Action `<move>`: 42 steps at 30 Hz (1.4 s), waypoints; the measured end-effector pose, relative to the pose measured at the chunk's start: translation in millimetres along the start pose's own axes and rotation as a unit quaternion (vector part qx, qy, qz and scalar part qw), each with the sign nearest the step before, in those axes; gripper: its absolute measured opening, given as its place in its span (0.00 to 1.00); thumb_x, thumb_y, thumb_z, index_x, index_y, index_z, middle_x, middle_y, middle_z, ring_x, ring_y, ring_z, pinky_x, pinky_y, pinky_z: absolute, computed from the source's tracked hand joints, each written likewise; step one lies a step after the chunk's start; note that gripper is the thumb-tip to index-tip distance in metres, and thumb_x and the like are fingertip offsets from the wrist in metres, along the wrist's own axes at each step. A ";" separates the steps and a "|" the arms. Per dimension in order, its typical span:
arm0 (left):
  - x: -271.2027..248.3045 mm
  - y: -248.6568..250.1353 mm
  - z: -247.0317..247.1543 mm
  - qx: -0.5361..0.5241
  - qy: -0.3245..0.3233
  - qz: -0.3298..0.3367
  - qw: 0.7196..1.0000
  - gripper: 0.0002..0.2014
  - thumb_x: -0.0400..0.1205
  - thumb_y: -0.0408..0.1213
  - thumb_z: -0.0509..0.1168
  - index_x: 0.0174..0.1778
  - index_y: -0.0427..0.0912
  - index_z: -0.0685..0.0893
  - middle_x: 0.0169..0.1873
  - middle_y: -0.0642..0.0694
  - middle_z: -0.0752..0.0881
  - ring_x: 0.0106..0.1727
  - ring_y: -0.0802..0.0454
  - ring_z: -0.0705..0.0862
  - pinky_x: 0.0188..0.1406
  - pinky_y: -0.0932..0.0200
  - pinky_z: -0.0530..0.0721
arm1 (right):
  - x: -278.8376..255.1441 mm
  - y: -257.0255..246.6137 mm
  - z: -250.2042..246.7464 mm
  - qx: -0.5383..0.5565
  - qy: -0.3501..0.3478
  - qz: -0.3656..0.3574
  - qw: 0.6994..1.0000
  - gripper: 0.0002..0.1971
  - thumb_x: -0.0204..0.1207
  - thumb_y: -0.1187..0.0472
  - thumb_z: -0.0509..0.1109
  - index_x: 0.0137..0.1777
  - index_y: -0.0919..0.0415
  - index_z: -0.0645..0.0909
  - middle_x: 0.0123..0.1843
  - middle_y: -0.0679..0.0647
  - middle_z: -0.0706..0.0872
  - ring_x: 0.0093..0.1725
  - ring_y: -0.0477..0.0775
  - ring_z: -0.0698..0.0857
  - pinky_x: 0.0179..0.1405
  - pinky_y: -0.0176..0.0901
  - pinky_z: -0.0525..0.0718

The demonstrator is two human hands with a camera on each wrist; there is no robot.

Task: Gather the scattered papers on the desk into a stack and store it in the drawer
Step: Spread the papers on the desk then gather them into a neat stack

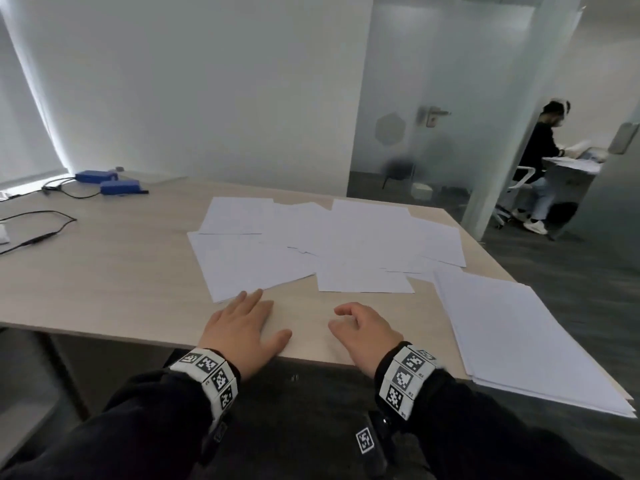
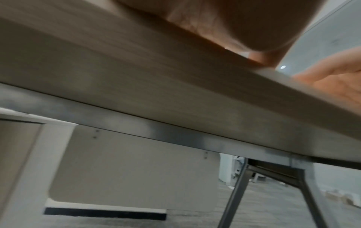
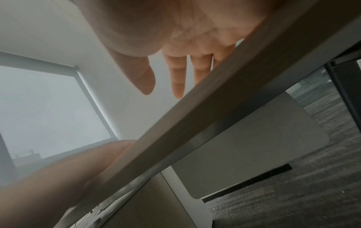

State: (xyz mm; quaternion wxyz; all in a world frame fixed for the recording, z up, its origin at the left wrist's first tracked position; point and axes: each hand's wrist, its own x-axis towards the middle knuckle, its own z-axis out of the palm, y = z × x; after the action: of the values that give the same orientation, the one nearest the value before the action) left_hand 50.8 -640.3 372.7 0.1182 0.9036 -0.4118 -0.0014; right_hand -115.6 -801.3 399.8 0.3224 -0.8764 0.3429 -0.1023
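Several white sheets [image 1: 332,244] lie scattered and overlapping across the middle of the light wood desk [image 1: 104,271]. A neater pile of paper [image 1: 526,334] sits at the desk's right front corner, overhanging the edge. My left hand [image 1: 249,317] lies flat on the desk near the front edge, its fingertips at the edge of the nearest sheet [image 1: 242,268]. My right hand [image 1: 353,323] rests beside it with loosely curled fingers and holds nothing. In the right wrist view the right hand's fingers [image 3: 177,77] hang relaxed above the desk edge [image 3: 215,115]. No drawer shows plainly.
Two blue boxes [image 1: 107,181] and black cables [image 1: 41,230] lie at the far left of the desk. A frosted glass door [image 1: 415,133] stands behind it, and a seated person [image 1: 540,157] is beyond. Under the desk are a pale panel [image 2: 126,169] and metal legs [image 2: 234,192].
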 end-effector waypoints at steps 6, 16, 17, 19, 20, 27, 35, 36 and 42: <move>15.9 -44.4 -8.1 0.033 -0.037 -0.051 0.997 0.47 0.75 0.76 0.43 0.88 0.56 0.47 0.88 0.54 0.41 0.88 0.51 0.40 0.86 0.41 0.46 | 36.4 -33.9 20.0 -0.026 -0.043 -0.003 0.999 0.34 0.70 0.33 0.61 0.76 0.42 0.72 0.83 0.44 0.65 0.82 0.50 0.66 0.81 0.57 0.63; 8.7 -42.4 -9.4 0.038 0.031 -0.032 0.998 0.41 0.71 0.72 0.48 0.76 0.54 0.69 0.78 0.48 0.66 0.82 0.45 0.59 0.80 0.41 0.59 | 93.8 -60.1 -7.5 -0.128 -0.075 0.035 0.988 0.32 0.80 0.40 0.64 0.82 0.53 0.68 0.83 0.52 0.69 0.80 0.56 0.69 0.77 0.45 0.65; 8.9 -42.8 -9.2 0.026 0.027 -0.034 0.999 0.40 0.71 0.72 0.49 0.76 0.53 0.68 0.81 0.47 0.63 0.85 0.45 0.54 0.82 0.40 0.57 | 96.4 -59.7 -7.9 -0.156 -0.085 0.046 0.983 0.34 0.80 0.39 0.63 0.83 0.54 0.65 0.85 0.53 0.66 0.82 0.56 0.67 0.79 0.46 0.62; 9.0 -43.3 -9.0 0.008 0.009 -0.037 0.999 0.42 0.72 0.71 0.50 0.80 0.50 0.64 0.87 0.49 0.55 0.88 0.46 0.46 0.85 0.39 0.51 | 96.0 -57.5 -7.5 -0.211 -0.117 0.059 0.969 0.37 0.81 0.38 0.62 0.86 0.55 0.60 0.86 0.54 0.62 0.84 0.57 0.63 0.81 0.47 0.59; 9.0 -43.5 -9.3 0.005 0.002 -0.037 0.999 0.43 0.73 0.71 0.49 0.82 0.49 0.62 0.87 0.50 0.54 0.88 0.47 0.44 0.85 0.39 0.49 | 92.7 -57.2 -7.5 -0.237 -0.133 0.058 0.960 0.38 0.81 0.38 0.61 0.86 0.55 0.58 0.87 0.54 0.61 0.85 0.57 0.62 0.82 0.47 0.58; 5.1 -43.7 -12.3 0.010 0.004 -0.014 1.000 0.42 0.72 0.71 0.49 0.83 0.59 0.58 0.84 0.54 0.62 0.86 0.47 0.56 0.83 0.36 0.52 | 56.3 -52.9 -7.8 -0.346 -0.164 0.009 0.924 0.38 0.75 0.31 0.59 0.79 0.54 0.69 0.81 0.57 0.69 0.76 0.61 0.72 0.75 0.55 0.71; -11.9 -47.0 -14.8 0.046 -0.044 -0.019 0.998 0.46 0.72 0.79 0.41 0.85 0.61 0.54 0.88 0.53 0.50 0.88 0.46 0.46 0.85 0.35 0.46 | 14.1 -18.7 -2.6 -0.356 -0.120 -0.011 0.927 0.48 0.61 0.20 0.54 0.81 0.43 0.62 0.86 0.55 0.56 0.83 0.63 0.60 0.79 0.63 0.63; -16.4 -47.9 -16.4 0.050 -0.051 -0.017 0.997 0.47 0.71 0.81 0.40 0.86 0.61 0.53 0.88 0.54 0.49 0.88 0.46 0.45 0.85 0.35 0.46 | 10.7 -13.3 -1.6 -0.348 -0.117 -0.012 0.930 0.49 0.60 0.19 0.52 0.81 0.42 0.62 0.86 0.55 0.57 0.83 0.62 0.60 0.80 0.62 0.63; -39.0 -46.3 -24.0 0.122 -0.044 0.001 0.992 0.39 0.77 0.73 0.54 0.82 0.59 0.60 0.83 0.53 0.63 0.83 0.45 0.62 0.79 0.38 0.65 | -18.7 12.1 -8.6 -0.367 -0.092 -0.039 0.925 0.44 0.66 0.20 0.54 0.81 0.32 0.49 0.87 0.47 0.53 0.84 0.60 0.58 0.77 0.69 0.61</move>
State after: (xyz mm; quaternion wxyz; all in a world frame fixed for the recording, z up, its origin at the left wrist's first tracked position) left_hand 61.8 -576.9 382.4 -0.0116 0.9097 -0.4150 0.0089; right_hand -139.4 -799.8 399.5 0.0037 -0.9516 0.2907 0.0993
